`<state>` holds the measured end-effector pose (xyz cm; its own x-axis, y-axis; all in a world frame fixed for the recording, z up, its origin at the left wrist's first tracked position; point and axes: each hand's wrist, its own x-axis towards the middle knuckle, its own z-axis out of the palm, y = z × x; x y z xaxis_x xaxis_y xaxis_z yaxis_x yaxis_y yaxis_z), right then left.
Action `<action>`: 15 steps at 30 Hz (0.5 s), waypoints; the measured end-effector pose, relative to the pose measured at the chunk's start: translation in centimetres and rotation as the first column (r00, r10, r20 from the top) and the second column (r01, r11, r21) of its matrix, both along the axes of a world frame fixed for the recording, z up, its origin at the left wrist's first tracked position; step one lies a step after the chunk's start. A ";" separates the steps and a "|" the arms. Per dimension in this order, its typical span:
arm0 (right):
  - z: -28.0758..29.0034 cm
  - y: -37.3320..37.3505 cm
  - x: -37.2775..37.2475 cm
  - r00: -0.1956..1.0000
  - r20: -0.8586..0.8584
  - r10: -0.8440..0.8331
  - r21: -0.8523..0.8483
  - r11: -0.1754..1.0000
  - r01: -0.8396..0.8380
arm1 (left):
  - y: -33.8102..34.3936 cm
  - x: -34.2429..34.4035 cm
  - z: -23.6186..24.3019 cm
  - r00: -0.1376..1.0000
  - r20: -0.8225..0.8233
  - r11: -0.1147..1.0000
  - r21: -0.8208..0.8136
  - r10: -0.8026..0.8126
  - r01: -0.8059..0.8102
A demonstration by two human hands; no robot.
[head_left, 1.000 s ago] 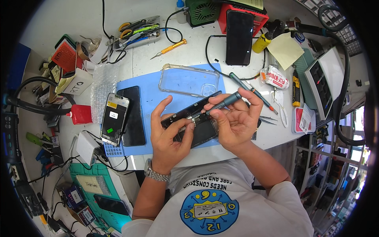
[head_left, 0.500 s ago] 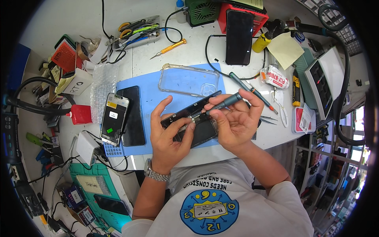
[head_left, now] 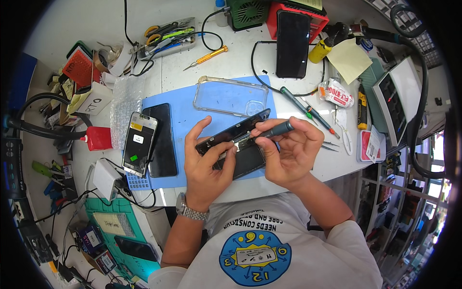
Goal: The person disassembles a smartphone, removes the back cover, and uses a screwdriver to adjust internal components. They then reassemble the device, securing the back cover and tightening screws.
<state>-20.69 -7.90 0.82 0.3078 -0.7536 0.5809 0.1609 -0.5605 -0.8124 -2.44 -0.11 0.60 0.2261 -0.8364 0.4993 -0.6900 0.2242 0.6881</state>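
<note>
An opened smartphone (head_left: 249,160) is held over the blue mat (head_left: 185,118), its dark screen panel (head_left: 231,133) tilted up along the far side. My left hand (head_left: 208,168) grips the phone's left end, with thumb and forefinger pinched together over the inside. Whether a small part sits between those fingertips is hard to tell. In my right hand (head_left: 294,154) is a dark grey-blue screwdriver (head_left: 280,128), its handle slanting up to the right. The driver's tip reaches toward the phone's inner parts, near the left fingertips, and is too small to make out. Behind the phone lies a clear phone case (head_left: 231,96).
Left on the mat are a dark phone (head_left: 162,144) and a loose screen assembly (head_left: 138,147). A yellow screwdriver (head_left: 207,58) lies at the back. Another grey-blue pen-shaped tool (head_left: 301,106), tweezers (head_left: 329,144) and a white tube (head_left: 336,93) are at the right.
The screwdriver in my right hand has tipped to a flatter slant, and the right fingers have shifted along it. My left hand and the phone stay nearly in place.
</note>
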 end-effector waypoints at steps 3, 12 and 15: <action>-0.2 0.1 0.0 1.000 -0.001 -0.005 -0.007 1.000 0.005 | 0.1 -0.1 0.3 1.000 -0.021 0.999 0.051 0.014 -0.013; -0.4 0.2 0.0 1.000 0.021 -0.002 0.004 1.000 0.001 | 0.1 -0.1 0.1 1.000 -0.020 0.999 0.031 -0.009 0.010; -0.5 0.2 -0.1 1.000 0.017 -0.003 0.005 1.000 0.003 | 0.2 -0.2 0.4 0.999 0.027 0.999 0.048 -0.019 0.017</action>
<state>-20.79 -7.70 0.33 0.2956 -0.7570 0.5827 0.1735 -0.5573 -0.8120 -2.60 0.07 1.04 0.1973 -0.8633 0.4646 -0.7052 0.2042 0.6790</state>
